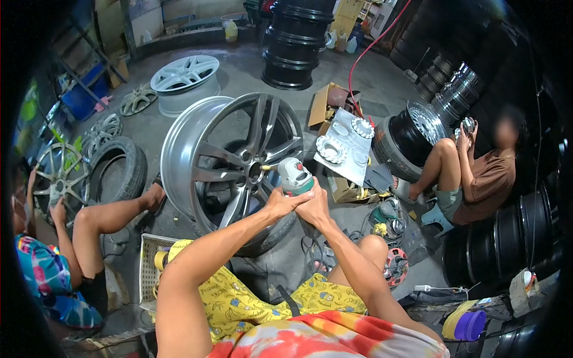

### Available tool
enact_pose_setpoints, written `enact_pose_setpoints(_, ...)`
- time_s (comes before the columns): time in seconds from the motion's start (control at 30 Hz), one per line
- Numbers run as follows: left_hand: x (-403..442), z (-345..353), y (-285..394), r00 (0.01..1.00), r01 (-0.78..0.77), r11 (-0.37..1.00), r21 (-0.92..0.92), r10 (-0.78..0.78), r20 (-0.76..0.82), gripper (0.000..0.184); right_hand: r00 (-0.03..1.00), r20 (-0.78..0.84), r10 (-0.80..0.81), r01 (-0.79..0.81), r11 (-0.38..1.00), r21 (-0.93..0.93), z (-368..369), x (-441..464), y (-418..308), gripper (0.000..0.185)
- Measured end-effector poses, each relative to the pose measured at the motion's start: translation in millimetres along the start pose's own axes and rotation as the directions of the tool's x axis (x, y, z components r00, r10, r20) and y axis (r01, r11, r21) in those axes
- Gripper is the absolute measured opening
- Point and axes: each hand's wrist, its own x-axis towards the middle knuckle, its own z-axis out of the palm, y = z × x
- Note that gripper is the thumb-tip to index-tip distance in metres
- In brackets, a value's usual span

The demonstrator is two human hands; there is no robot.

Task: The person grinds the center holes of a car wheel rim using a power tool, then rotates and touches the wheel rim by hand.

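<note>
Both of my hands are closed around a grey and green power tool. My left hand wraps its near left side, and my right hand grips it from the right, the two touching each other. From the tool a small yellowish tip points left, close to the hub of a large grey spoked wheel rim. Whether the tip touches the rim is unclear. The rim stands tilted in front of me, its spokes facing me, with a tire beneath its lower edge.
A person in a patterned shirt sits at the left beside a spoked rim. Another person in a brown shirt sits at the right, holding a small part. Cardboard, cables, a white basket and stacked rims surround me.
</note>
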Motion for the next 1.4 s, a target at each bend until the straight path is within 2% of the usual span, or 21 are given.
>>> enact_pose_setpoints(0.17, -3.4, 3.6, -15.4, 1.000, 0.012, 1.000, -0.018, -0.012, -0.025, 0.071, 0.999, 0.007, 0.051, -0.051, 0.999, 0.004, 3.3, -9.4, 3.2, 0.061)
enact_pose_setpoints(0.23, -9.9, 3.7, -16.3, 0.991, 0.121, 0.984, 0.131, -0.111, -0.079, 0.073, 0.995, 0.028, 0.098, -0.099, 0.994, 0.047, 6.2, -17.6, 5.1, 0.060)
enact_pose_setpoints(0.27, -5.2, 1.9, -27.9, 0.984, 0.141, 0.976, 0.165, -0.120, -0.129, 0.075, 0.996, 0.055, 0.076, -0.075, 0.997, -0.022, 9.6, -15.8, 15.4, 0.062)
enact_pose_setpoints(0.33, -7.5, 3.4, -18.4, 0.961, 0.248, 0.949, 0.195, -0.215, -0.175, 0.077, 0.991, 0.100, 0.090, -0.095, 0.994, 0.046, 4.5, -14.1, 7.9, 0.064)
enact_pose_setpoints(0.4, -11.1, 8.5, -9.9, 0.964, 0.198, 0.950, 0.243, -0.144, -0.224, 0.075, 0.988, 0.103, 0.113, -0.119, 0.991, 0.053, 0.9, -11.5, 9.4, 0.064)
enact_pose_setpoints(0.47, -11.3, 10.0, -4.3, 0.981, 0.123, 0.958, 0.259, -0.078, -0.177, 0.075, 0.995, 0.049, 0.088, -0.089, 0.996, 0.011, -2.5, -12.0, 9.1, 0.063)
enact_pose_setpoints(0.53, -14.4, 10.8, 5.5, 0.991, 0.058, 0.979, 0.194, -0.033, -0.128, 0.077, 0.998, 0.044, 0.044, -0.046, 0.998, 0.030, -7.3, -10.3, 3.7, 0.063)
enact_pose_setpoints(0.67, -11.3, 11.9, -5.2, 0.993, 0.024, 0.997, 0.071, -0.016, -0.113, 0.077, 0.998, 0.039, -0.043, 0.045, 0.998, -0.050, -6.0, -7.2, -4.1, 0.061)
enact_pose_setpoints(0.73, -14.8, 8.4, -5.0, 0.998, 0.025, 0.995, -0.100, -0.031, -0.056, 0.075, 0.996, 0.047, -0.071, 0.074, 0.996, -0.058, -0.4, -6.8, -1.7, 0.056)
enact_pose_setpoints(0.8, -12.5, 1.9, -9.1, 0.997, 0.043, 0.997, -0.071, -0.047, -0.055, 0.072, 0.993, 0.035, -0.114, 0.117, 0.990, -0.080, 7.1, -4.9, 0.8, 0.053)
enact_pose_setpoints(0.87, -4.2, -4.4, -18.6, 0.996, -0.078, 0.993, -0.091, 0.075, -0.038, 0.070, 0.989, 0.018, -0.147, 0.148, 0.988, -0.044, 13.1, -0.7, 0.6, 0.053)
enact_pose_setpoints(0.93, -4.4, -7.5, -17.1, 0.996, -0.080, 0.992, -0.096, 0.075, -0.054, 0.071, 0.984, 0.012, -0.180, 0.180, 0.983, -0.042, 14.1, 4.3, 2.2, 0.051)
enact_pose_setpoints(1.07, -14.9, -6.8, -10.0, 0.999, 0.050, 0.993, -0.102, -0.050, 0.005, 0.077, 0.987, 0.065, -0.146, 0.150, 0.987, -0.060, 13.7, -1.3, 4.2, 0.048)
enact_pose_setpoints(1.17, -18.8, 4.2, -23.1, 0.992, -0.002, 0.997, -0.075, -0.007, -0.125, 0.077, 0.996, 0.068, -0.060, 0.062, 0.998, -0.020, 15.8, -12.5, 8.7, 0.049)
enact_pose_setpoints(1.33, -5.2, -3.9, -29.1, 0.997, 0.020, 0.998, -0.057, -0.024, -0.070, 0.074, 0.997, 0.060, -0.048, 0.053, 0.996, -0.075, 16.6, -3.9, 6.4, 0.050)
enact_pose_setpoints(1.4, -1.4, -8.3, -31.4, 0.997, -0.051, 0.994, -0.094, 0.045, -0.061, 0.073, 0.994, 0.032, -0.109, 0.111, 0.991, -0.069, 20.3, -1.0, 7.6, 0.051)
